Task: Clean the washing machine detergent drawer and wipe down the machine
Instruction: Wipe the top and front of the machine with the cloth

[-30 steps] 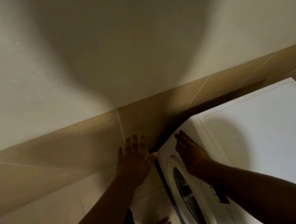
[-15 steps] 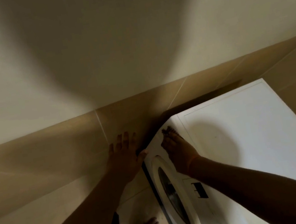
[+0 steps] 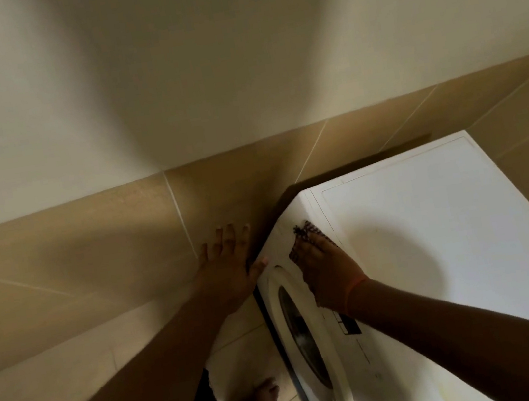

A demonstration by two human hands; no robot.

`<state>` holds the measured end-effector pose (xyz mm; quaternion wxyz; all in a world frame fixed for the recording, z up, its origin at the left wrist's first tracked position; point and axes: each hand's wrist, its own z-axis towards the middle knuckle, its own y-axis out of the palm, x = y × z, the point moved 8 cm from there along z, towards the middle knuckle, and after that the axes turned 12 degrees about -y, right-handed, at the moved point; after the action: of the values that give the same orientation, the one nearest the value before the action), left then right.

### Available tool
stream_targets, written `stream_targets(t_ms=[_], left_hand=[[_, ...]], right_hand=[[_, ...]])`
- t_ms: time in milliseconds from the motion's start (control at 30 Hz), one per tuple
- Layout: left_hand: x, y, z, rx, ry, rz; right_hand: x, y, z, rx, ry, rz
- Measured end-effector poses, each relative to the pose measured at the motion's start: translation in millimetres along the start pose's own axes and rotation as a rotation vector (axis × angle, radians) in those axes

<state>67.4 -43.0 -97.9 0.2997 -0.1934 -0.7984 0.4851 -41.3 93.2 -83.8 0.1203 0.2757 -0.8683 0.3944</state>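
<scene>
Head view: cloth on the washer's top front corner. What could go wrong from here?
1. The cloth sits mostly hidden under the right hand with no visible grip; it may slip off the washer corner.
2. The left hand is braced in the narrow gap by the wall; fingers could get pinched.

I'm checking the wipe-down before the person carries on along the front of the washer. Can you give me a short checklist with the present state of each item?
1. Dark checked cloth under the right hand: ok, pressed flat on the front top corner of the white front-loading washing machine.
2. Left hand bracing: ok, fingers straight on the tan tiled wall, thumb at the machine's edge.
3. Round door shut: cannot tell.
4. Detergent drawer shut: cannot tell, hidden under the right hand.
5. Bare foot clear of the machine: ok.
</scene>
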Motion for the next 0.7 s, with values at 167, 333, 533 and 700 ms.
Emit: stream_targets(t_ms=[167,333,533,700], left_hand=[[-2.5,-0.5,-5.1,0.020,-0.012,0.007],[16.1,8.2,-14.9,-0.001,-0.006,-0.022],[12.3,5.7,-21.7,0.002,-0.015,-0.022],[-4.5,3.5,-25.0,0.027,-0.102,-0.040]], right_hand=[[-15.1,10.8,-33.9,0.010,-0.011,0.053],[-34.6,13.8,-16.6,-0.114,-0.054,-0.084],[-56.4,31.7,-0.6,-0.240,-0.060,-0.154],[-68.3,38.2,-24.1,-0.217,-0.099,-0.241]])
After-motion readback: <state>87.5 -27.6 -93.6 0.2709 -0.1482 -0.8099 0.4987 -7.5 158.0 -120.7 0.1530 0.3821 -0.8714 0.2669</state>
